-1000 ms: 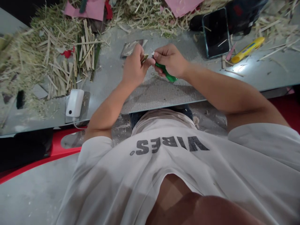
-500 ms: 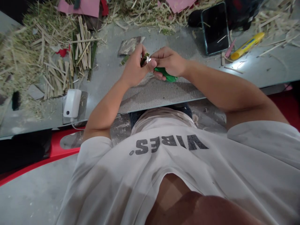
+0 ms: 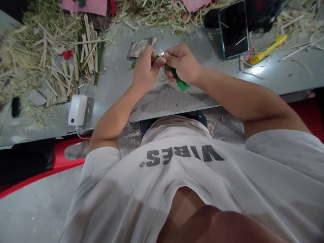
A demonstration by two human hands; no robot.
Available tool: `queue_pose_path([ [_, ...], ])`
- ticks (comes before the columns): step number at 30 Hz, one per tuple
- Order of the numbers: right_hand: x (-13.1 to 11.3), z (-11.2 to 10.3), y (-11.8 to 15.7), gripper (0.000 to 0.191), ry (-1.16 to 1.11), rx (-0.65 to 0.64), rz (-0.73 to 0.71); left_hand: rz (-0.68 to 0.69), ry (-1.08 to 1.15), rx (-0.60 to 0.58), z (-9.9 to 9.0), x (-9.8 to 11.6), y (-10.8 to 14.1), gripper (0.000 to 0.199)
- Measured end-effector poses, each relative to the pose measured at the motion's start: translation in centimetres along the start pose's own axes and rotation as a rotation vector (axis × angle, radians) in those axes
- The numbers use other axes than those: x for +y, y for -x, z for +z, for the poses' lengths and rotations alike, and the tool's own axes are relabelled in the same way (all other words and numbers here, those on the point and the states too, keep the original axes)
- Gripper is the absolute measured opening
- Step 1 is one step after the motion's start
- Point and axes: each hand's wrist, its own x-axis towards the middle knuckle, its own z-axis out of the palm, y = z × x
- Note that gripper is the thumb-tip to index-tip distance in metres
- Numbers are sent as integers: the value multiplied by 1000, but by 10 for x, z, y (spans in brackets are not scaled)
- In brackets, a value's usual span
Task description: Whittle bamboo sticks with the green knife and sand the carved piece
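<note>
My right hand (image 3: 184, 64) is closed round a green-handled knife (image 3: 181, 82), whose handle end sticks out below the palm. A bright blade tip shows between my two hands. My left hand (image 3: 146, 67) pinches a small green-brown strip (image 3: 156, 59), mostly covered by the fingers. The two thumbs are close together at the strip. Just behind my left hand lies a flat grey-brown piece (image 3: 138, 48) on the grey table (image 3: 174, 98).
Bamboo sticks (image 3: 89, 50) and shavings (image 3: 22, 67) cover the left and back. A white power adapter (image 3: 77, 110) sits near the front edge. At right are a phone (image 3: 233, 30) and a yellow cutter (image 3: 268, 49). Pink paper (image 3: 93, 7) lies at the back.
My right hand has turned and risen slightly, and the green handle now points more steeply down towards me. My left hand has shifted a little, still holding the strip.
</note>
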Motion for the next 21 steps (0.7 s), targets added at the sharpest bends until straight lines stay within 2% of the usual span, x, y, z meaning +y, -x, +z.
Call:
queue_pose_path([
  [6,-4,1,3,67,12,-30,10,21,137,35,5,0,-2,72],
  [9,-11,-2,7,70,24,-113,45,23,171,6,9,-2,0,77],
  [14,-16,-7,9,61,-14,-219,129,29,146,-68,9,-7,3,78],
  [18,-11,-6,8,52,-55,-215,113,67,145,-17,7,-3,2,81],
  [21,-8,-4,7,52,-64,-183,100,42,121,17,4,5,2,82],
])
